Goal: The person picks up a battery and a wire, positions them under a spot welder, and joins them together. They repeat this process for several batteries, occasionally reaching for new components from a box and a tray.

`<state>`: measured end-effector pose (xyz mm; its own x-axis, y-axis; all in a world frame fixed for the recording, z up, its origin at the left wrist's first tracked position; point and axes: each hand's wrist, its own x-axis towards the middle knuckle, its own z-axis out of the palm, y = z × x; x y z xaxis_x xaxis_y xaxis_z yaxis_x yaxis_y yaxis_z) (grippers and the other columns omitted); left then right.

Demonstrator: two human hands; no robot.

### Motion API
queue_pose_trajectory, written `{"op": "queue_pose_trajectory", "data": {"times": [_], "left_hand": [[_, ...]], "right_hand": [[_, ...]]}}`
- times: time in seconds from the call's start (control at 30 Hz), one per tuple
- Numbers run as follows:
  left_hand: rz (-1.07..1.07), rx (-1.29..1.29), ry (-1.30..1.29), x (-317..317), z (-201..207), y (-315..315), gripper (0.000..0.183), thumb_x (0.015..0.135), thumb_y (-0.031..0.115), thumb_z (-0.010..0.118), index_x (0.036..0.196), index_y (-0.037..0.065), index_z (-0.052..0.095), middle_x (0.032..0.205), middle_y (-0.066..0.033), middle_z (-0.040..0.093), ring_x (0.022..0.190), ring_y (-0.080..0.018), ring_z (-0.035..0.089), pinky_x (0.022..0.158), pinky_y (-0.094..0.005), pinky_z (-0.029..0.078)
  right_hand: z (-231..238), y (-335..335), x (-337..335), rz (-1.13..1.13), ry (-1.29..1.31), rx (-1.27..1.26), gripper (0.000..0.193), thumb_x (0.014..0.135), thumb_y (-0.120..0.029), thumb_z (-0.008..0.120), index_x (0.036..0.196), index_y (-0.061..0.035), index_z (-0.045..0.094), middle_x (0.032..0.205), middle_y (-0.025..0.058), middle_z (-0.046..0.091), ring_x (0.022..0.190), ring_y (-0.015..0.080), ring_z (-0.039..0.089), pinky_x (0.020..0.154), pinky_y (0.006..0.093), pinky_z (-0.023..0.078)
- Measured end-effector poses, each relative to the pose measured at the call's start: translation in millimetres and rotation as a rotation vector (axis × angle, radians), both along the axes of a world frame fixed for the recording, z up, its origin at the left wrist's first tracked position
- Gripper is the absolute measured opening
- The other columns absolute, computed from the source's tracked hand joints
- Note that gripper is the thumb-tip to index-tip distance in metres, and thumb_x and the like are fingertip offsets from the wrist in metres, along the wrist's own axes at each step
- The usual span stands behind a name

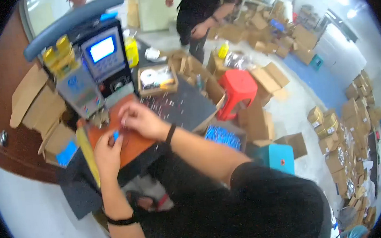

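L hand (107, 154) w/ small blue pc (116, 135) above orange mat (135, 151), R hand (142, 119) beside it.
L fingers narrow, pinching the pc, near side of machine (105, 65); R fingers bunched, can't tell if holding anything; then parts carton (157, 91) on tabletop (191, 104), boxed blue pcs (222, 137) nearer, red stool (240, 83) to R.

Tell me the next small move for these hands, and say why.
Probably ease the small blue piece forward to the machine's metal fitting: the left hand has it between thumb and fingers, over the orange mat, with the fitting close ahead. The right hand is near enough to help steady it, though blur hides whether it holds anything.
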<state>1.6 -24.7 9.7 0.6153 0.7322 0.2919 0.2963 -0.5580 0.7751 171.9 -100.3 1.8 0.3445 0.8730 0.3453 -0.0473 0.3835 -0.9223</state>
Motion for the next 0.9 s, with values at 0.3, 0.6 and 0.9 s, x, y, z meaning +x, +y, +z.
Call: {"op": "queue_pose_trajectory", "data": {"times": [0.3,0.6,0.9], "left_hand": [[0.023,-0.088,-0.045,-9.0,10.5,-11.1,0.024,0.084,0.010,0.071,0.103,-0.002,0.065,0.083,-0.0047,0.057,0.076,-0.0139,0.052,0.071,-0.0285,0.045],[0.053,-0.066,0.007,-2.3,8.3,-6.5,0.021,0.081,0.007,0.072,0.098,-0.002,0.064,0.083,-0.0065,0.056,0.074,-0.0164,0.052,0.069,-0.0291,0.044],[0.102,-0.055,0.105,0.0,5.1,-8.4,0.021,0.081,0.004,0.071,0.099,-0.002,0.062,0.092,-0.0097,0.060,0.084,-0.0206,0.056,0.076,-0.0307,0.045]], "right_hand": [[-4.0,0.3,-4.2,0.137,0.044,-0.045,0.015,0.094,-0.003,0.055,0.108,-0.0057,0.053,0.083,-0.0016,0.054,0.080,0.0077,0.052,0.074,0.0241,0.044],[1.0,-3.3,-1.1,0.156,0.031,-0.053,0.017,0.094,-0.005,0.057,0.111,-0.0046,0.054,0.089,-0.0011,0.057,0.084,0.0063,0.053,0.077,0.0231,0.045],[5.2,-8.1,0.7,0.181,0.033,-0.067,0.018,0.093,-0.003,0.056,0.111,-0.0033,0.054,0.091,0.0019,0.059,0.085,0.0084,0.057,0.077,0.0246,0.046]]}}
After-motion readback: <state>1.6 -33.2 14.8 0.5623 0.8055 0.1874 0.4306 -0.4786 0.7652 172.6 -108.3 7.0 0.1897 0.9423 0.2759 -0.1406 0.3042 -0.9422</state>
